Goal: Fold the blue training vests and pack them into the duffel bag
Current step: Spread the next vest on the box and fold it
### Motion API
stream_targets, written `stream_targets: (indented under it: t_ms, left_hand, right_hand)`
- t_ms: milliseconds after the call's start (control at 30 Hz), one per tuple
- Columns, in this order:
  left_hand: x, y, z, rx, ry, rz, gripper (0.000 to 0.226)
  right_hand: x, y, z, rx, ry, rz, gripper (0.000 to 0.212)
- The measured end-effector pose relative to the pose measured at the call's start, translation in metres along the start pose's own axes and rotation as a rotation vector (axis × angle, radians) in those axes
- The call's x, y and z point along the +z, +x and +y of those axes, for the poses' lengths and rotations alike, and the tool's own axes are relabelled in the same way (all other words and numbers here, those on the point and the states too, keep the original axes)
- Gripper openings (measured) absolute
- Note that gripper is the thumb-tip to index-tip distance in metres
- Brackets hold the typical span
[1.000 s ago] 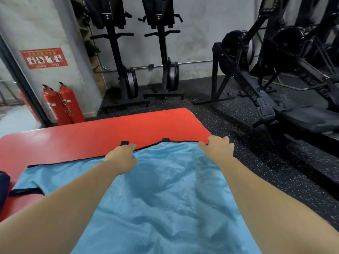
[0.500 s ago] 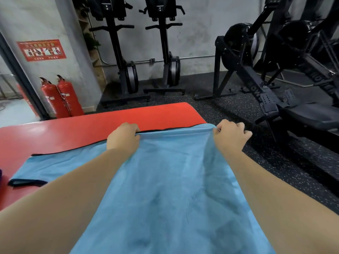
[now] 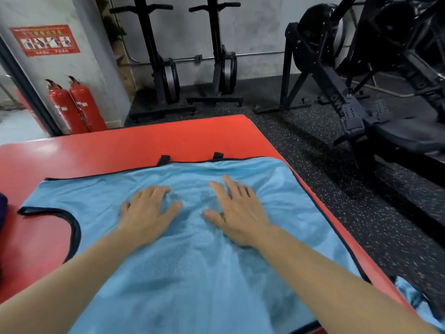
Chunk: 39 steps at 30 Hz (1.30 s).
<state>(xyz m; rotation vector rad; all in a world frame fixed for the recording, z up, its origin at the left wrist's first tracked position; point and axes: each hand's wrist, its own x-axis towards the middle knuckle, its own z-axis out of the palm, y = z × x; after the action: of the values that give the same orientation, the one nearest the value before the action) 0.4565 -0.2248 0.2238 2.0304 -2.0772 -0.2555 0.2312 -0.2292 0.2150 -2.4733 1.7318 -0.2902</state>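
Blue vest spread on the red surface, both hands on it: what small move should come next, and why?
Probably slide the left hand and right hand apart across the blue vest to smooth it. Both lie flat, palms down, near its middle. The cloth is unfolded on the red surface and ripples near its far edge.

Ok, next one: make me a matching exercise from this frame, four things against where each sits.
Things:
1. light blue mesh training vest
2. pair of red fire extinguishers
3. red rectangular wall sign
4. two black upright rowing machines

Places:
A. fixed to the wall, upper left
B. stood on end at the back wall, centre
C. spread on the red padded table, under the left hand and right hand
D. on the floor beside the dark door frame

Pairs: 1-C, 2-D, 3-A, 4-B
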Motion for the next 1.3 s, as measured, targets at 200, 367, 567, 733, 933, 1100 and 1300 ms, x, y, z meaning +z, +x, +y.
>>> stream_targets:
  t_ms: [200, 367, 567, 733, 933, 1100, 1300]
  left_hand:
    - [0.001, -0.002, -0.021, -0.01, 0.276, -0.146, 0.106]
    - [-0.008, -0.014, -0.005, -0.039, 0.31, -0.155, 0.093]
    - [0.001, -0.098, 0.009, 0.04, 0.247, -0.194, 0.109]
    - [-0.002, -0.132, -0.015, -0.01, 0.328, -0.195, 0.105]
    - [-0.011, -0.173, -0.025, 0.006, 0.329, -0.228, 0.106]
    - [-0.032, -0.172, -0.012, -0.004, 0.348, -0.309, 0.11]
    - [-0.061, -0.095, 0.017, 0.037, 0.288, -0.14, 0.06]
  right_hand:
    - [-0.022, -0.017, 0.102, 0.456, -0.133, -0.134, 0.077]
    - [-0.036, -0.039, 0.07, 0.328, -0.171, -0.106, 0.076]
    - [-0.017, -0.106, 0.023, 0.321, -0.1, -0.204, 0.088]
    - [-0.014, -0.144, 0.024, 0.532, -0.135, -0.119, 0.092]
    - [-0.014, -0.178, -0.004, 0.519, -0.093, -0.134, 0.093]
    - [-0.029, -0.178, -0.014, 0.583, -0.081, -0.239, 0.095]
    - [-0.07, -0.105, -0.015, 0.479, -0.098, 0.0, 0.051]
